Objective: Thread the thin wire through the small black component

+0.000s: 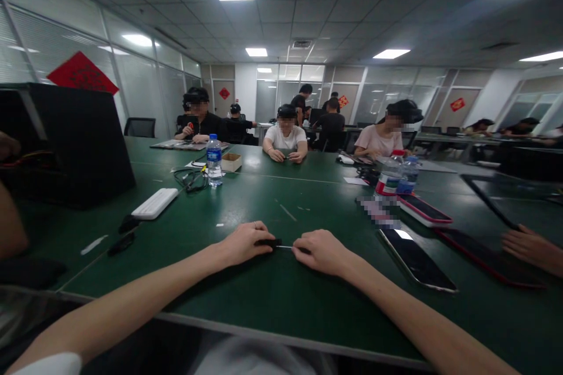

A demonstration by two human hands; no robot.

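Pair of arms, bare, both hands drawn near each other and pinching.

Left forearm (pixel 153 288): one, reaching long and slantwise inward; patch of white sleeve (pixel 55 364) at its upper end. Left hand (pixel 247 241): back turned up, wrist nearly straight, fingers bent, thumb and fingertips brought together toward the right. Right forearm (pixel 396 307): one, bare as far as I can see, slanting inward to match its fellow. Right hand (pixel 323 251): back up, knuckles rounded, fingers curled tight, tips facing left. From here I count the two hands at about equal reach, fingertips apart by a narrow gap.
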